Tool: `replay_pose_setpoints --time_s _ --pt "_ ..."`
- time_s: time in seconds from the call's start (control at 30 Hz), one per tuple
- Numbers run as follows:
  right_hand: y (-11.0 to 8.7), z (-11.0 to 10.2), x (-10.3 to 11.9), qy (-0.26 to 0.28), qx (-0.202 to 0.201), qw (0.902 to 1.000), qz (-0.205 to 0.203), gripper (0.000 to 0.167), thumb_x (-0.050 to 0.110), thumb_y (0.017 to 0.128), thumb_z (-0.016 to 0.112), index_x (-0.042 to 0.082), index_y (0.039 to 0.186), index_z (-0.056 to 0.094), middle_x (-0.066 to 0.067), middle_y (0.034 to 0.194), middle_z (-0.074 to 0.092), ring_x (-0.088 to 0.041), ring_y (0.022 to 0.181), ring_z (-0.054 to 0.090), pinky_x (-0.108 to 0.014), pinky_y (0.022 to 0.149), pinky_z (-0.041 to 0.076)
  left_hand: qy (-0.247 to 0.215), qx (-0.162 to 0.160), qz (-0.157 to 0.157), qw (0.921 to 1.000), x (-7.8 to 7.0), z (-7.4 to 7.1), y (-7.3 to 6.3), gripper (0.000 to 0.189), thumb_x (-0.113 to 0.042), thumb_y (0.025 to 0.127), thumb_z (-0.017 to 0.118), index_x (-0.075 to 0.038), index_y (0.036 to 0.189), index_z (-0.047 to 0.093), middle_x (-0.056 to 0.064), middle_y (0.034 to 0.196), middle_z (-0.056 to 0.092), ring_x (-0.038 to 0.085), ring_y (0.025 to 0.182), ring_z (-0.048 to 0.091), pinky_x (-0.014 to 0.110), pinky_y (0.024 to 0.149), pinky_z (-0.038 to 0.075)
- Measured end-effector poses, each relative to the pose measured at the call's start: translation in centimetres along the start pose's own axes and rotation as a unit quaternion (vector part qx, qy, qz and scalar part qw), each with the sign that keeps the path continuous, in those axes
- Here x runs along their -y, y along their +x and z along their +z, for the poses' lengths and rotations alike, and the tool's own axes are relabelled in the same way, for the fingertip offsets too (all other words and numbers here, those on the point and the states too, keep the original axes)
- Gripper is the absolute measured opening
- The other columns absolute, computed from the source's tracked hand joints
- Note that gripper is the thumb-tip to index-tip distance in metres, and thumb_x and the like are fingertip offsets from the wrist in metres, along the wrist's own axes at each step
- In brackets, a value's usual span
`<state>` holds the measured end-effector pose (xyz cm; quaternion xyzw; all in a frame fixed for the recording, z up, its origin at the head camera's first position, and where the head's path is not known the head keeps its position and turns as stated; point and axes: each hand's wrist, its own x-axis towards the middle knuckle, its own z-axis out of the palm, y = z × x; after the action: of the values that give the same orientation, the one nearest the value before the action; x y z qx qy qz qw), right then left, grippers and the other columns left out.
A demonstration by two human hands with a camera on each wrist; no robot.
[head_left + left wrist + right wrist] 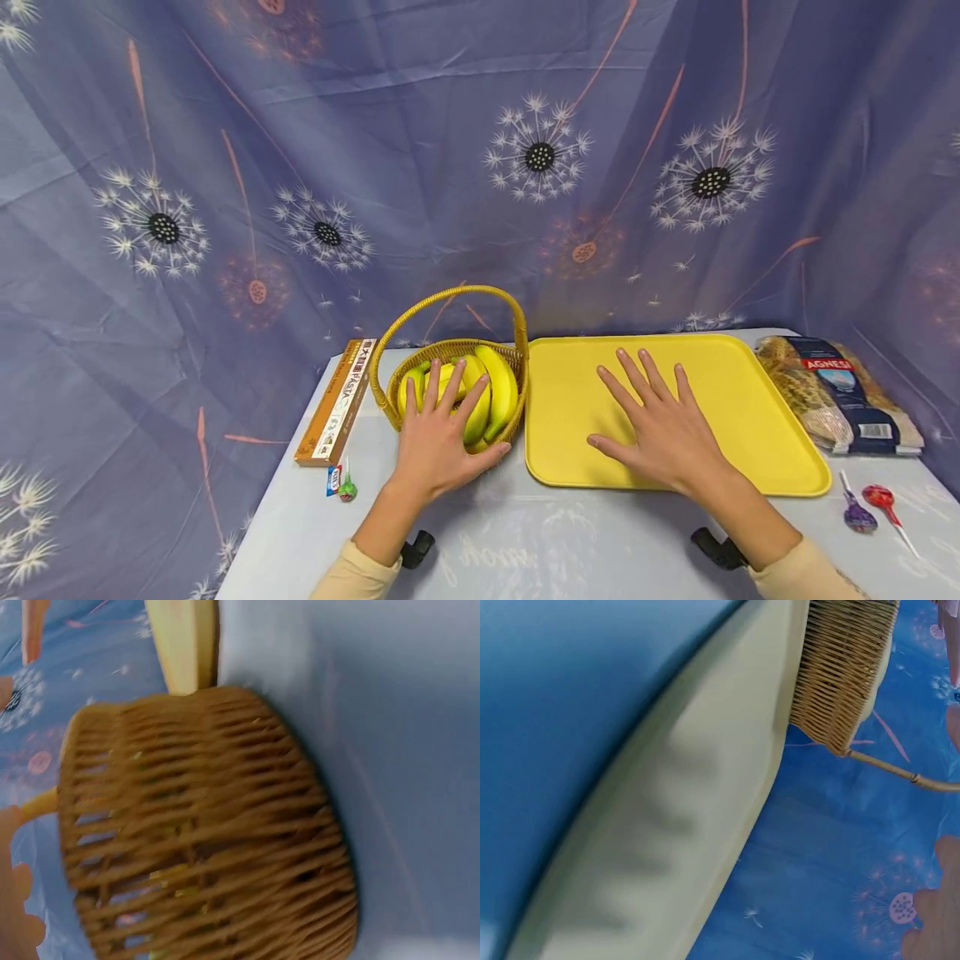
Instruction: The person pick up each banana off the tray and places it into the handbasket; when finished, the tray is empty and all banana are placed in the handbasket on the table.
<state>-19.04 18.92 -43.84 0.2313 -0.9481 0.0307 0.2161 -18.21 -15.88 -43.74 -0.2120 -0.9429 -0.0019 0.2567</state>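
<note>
In the head view my left hand point(437, 446) is spread flat in the air in front of a yellow wicker basket point(521, 346), its fingers overlapping the fruit. Inside the basket lie several bananas point(497, 387), partly hidden by that hand. My right hand point(667, 433) hovers with spread fingers over a yellow tray point(750, 392). Neither hand holds anything. The left wrist view shows the basket's woven side point(210, 810) close up. From the right wrist, the tray point(675, 795) fills the middle, with finger shadows on it.
A long brown box point(337, 408) lies left of the basket, with a green lollipop point(347, 489) and a small blue packet point(333, 480) nearby. On the right are an Agnesi pasta bag point(840, 396), a purple lollipop point(858, 517) and a red lollipop point(879, 497). A patterned curtain point(420, 167) hangs behind.
</note>
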Motion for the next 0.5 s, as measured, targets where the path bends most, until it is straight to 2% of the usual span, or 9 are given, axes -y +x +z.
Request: replay_pose_setpoints --time_s 0.17,0.33,0.5 --pt "-0.35 0.78 -0.16 -0.009 0.002 0.9999 0.008 0.097 0.084 0.078 0.038 0.028 0.154 0.022 -0.008 0.16 0.009 -0.03 0.145 0.002 -0.066 0.109 0.004 0.024 0.017 0.005 0.9996 -0.51 0.73 -0.08 0.095 -0.089 0.073 0.031 -0.037 0.152 0.025 0.004 0.16 0.01 0.035 0.144 -0.001 0.069 0.108 0.004" --pt "-0.34 0.86 -0.23 -0.007 -0.002 0.9999 0.009 0.097 0.084 0.077 0.039 0.027 0.154 0.024 -0.009 0.16 0.011 -0.031 0.145 0.003 -0.065 0.11 -0.002 0.024 0.022 0.004 0.9995 -0.58 0.73 -0.13 0.096 -0.09 0.072 0.031 -0.039 0.153 0.021 0.004 0.16 0.008 0.035 0.144 -0.003 0.068 0.108 0.002" --pt "-0.56 0.92 -0.13 -0.003 0.009 0.9998 0.015 0.096 0.083 0.078 0.039 0.026 0.154 0.025 -0.006 0.16 0.004 -0.031 0.145 0.002 -0.063 0.11 -0.008 0.024 0.031 0.003 0.9992 -0.7 0.7 -0.29 0.097 -0.09 0.072 0.03 -0.039 0.153 0.019 0.003 0.16 0.007 0.034 0.144 -0.004 0.068 0.108 0.002"
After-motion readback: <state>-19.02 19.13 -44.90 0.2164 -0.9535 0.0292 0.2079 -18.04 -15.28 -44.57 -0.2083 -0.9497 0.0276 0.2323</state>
